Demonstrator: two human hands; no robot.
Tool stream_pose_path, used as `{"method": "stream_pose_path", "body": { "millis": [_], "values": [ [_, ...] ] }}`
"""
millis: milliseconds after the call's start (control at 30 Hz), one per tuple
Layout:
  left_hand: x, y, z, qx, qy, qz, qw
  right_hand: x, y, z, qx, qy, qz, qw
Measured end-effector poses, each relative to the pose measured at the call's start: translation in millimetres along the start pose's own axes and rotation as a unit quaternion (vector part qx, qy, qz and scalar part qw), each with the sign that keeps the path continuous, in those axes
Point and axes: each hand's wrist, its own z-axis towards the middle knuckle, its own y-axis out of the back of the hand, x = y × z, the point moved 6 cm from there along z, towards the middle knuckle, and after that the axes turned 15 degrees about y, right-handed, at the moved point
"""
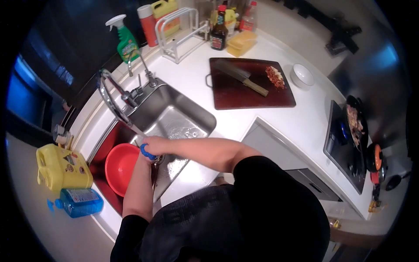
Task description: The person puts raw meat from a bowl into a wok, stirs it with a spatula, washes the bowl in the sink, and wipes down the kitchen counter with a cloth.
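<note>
Both hands meet over the divider of the steel sink [152, 105], just below the end of the curved faucet [111, 98]. My right hand [156, 145] is closed, with its fingers curled over at my left hand; what it grips is hidden. A bright blue, ring-like thing [147, 153] shows against my left hand [153, 158], whose fingers are mostly covered. Whether the blue thing is worn or held cannot be made out. Immediately to the left, a red basin [114, 174] sits in the other sink bowl. Water ripples on the steel bottom.
A cleaver [244, 79] and chopped red and white food [275, 77] lie on a dark cutting board [224, 98]. Beside it stands a white bowl [302, 76]. A pan [355, 122] with food is on the stove. Yellow jug [65, 168] and blue bottle [80, 202] stand left.
</note>
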Motion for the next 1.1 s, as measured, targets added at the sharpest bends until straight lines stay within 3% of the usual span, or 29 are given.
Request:
{"method": "stream_pose_path", "body": {
  "millis": [67, 100, 133, 167, 200, 233, 267, 300, 333, 367, 400, 467, 567, 633, 733, 767, 833, 900, 933, 1033, 1100],
  "values": [
    [5, -9, 0, 0.057, 0.017, -0.003, 0.998, 9, 13, 8, 0.069, 0.000, 0.020, 0.997],
    [10, -14, 1, 0.084, 0.026, -0.005, 0.996, 13, 25, 17, 0.093, 0.047, 0.003, 0.995],
    [19, -30, -2, 0.112, 0.035, -0.006, 0.993, 10, 44, 21, 0.024, 0.006, 0.050, 0.998],
    [30, -35, -11, 0.059, 0.072, 0.001, 0.996, -5, 51, 37, -0.013, 0.034, 0.061, 0.997],
    [37, -63, -25, 0.122, 0.069, 0.025, 0.990, -20, 61, 44, -0.078, 0.038, 0.092, 0.992],
    [44, -89, -39, 0.183, 0.065, 0.049, 0.980, -52, 57, 56, -0.062, -0.007, 0.064, 0.996],
    [50, -111, -53, 0.241, 0.058, 0.071, 0.966, -90, 38, 58, -0.122, -0.026, 0.191, 0.974],
    [51, -122, -60, 0.233, 0.053, 0.032, 0.970, -98, 28, 47, -0.072, -0.074, 0.187, 0.977],
    [43, -118, -56, 0.278, 0.031, 0.066, 0.958, -97, 14, 26, -0.111, -0.170, 0.376, 0.904],
    [45, -131, -58, 0.279, -0.012, 0.028, 0.960, -106, -14, 20, -0.106, -0.158, 0.577, 0.794],
    [50, -145, -65, 0.269, -0.035, -0.014, 0.962, -113, -40, 13, -0.089, -0.176, 0.739, 0.644],
    [51, -148, -59, 0.227, -0.101, -0.061, 0.967, -114, -58, 18, -0.077, -0.110, 0.856, 0.499],
    [61, -147, -55, 0.326, -0.043, -0.190, 0.925, -53, -28, 15, -0.119, -0.177, 0.753, 0.622],
    [69, -162, -66, 0.380, 0.013, -0.233, 0.895, -57, -19, 32, -0.043, -0.221, 0.699, 0.679],
    [67, -167, -73, 0.353, 0.081, -0.188, 0.913, -64, 3, 43, -0.018, -0.254, 0.538, 0.804],
    [66, -162, -75, 0.256, 0.081, -0.171, 0.948, -90, 0, 58, -0.029, -0.269, 0.525, 0.807],
    [61, -162, -81, 0.181, 0.074, -0.027, 0.980, -36, 25, 49, 0.002, -0.283, 0.506, 0.815],
    [60, -178, -90, 0.078, 0.055, 0.128, 0.987, -11, 44, 47, 0.056, -0.306, 0.424, 0.850],
    [61, -187, -97, 0.007, 0.014, 0.205, 0.979, -3, 53, 46, 0.031, -0.300, 0.398, 0.866],
    [58, -204, -109, -0.190, -0.086, 0.413, 0.887, 5, 63, 52, -0.041, -0.274, 0.349, 0.895],
    [52, -208, -104, -0.245, -0.158, 0.537, 0.791, 5, 68, 54, -0.060, -0.263, 0.291, 0.918]
  ]
}}
